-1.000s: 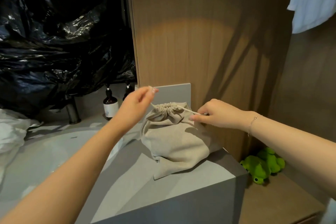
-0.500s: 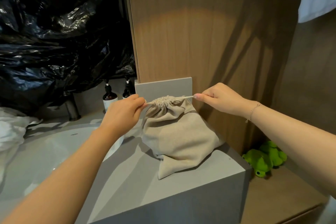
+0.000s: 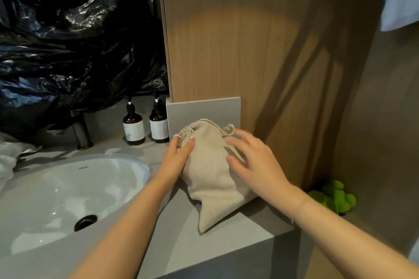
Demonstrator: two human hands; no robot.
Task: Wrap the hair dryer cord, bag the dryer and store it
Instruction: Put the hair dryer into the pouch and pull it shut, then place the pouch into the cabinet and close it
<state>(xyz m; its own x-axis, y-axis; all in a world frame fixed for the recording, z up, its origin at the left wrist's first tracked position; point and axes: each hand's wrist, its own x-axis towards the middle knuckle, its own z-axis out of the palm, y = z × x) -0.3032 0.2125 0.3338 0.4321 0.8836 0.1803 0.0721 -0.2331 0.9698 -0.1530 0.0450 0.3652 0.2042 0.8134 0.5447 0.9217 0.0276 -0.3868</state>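
A beige drawstring bag [image 3: 208, 170] lies on the grey counter [image 3: 226, 240], its mouth cinched tight at the back by the grey upstand. The hair dryer is hidden inside it. The drawstring [image 3: 226, 130] lies loose over the top right of the bag. My left hand [image 3: 178, 156] rests against the bag's left side with straight fingers, thumb on the fabric. My right hand [image 3: 251, 161] lies spread over the bag's right side, fingers extended and slightly blurred.
A white sink [image 3: 68, 192] with a dark drain sits left of the bag, a faucet [image 3: 80, 131] behind it. Two brown pump bottles [image 3: 146, 124] stand at the back. A wood panel [image 3: 249, 41] rises behind. A green plush toy [image 3: 333, 197] lies lower right. Black plastic sheeting [image 3: 68, 41] hangs left.
Both hands have let go of the drawstring ends they were pulling apart. They now lie flat on the bag's sides, and the bag has tipped back to lie lower on the counter.
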